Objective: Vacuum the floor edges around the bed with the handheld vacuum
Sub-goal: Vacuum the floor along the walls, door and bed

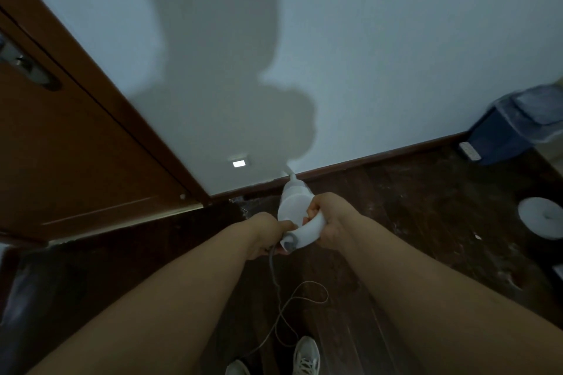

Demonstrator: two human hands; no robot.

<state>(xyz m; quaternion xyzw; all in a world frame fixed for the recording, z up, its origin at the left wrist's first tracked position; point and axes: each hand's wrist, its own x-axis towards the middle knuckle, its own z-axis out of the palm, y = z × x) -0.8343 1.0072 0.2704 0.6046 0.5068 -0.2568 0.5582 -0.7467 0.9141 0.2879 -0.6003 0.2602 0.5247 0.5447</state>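
A white handheld vacuum (294,202) points away from me, its narrow nozzle (289,172) aimed at the brown skirting board (380,158) where the dark wood floor (426,222) meets the white wall. My right hand (330,219) grips the curved handle. My left hand (268,231) holds the rear end of the handle where the grey cord (274,271) leaves it. The cord loops on the floor between my arms. No bed is in view.
A brown wooden door (76,161) with a metal handle (27,70) stands at the left. A blue lined waste bin (518,128) and a round white object (542,216) sit at the right. A small lit wall light (239,163) glows low. My shoes (304,356) show below.
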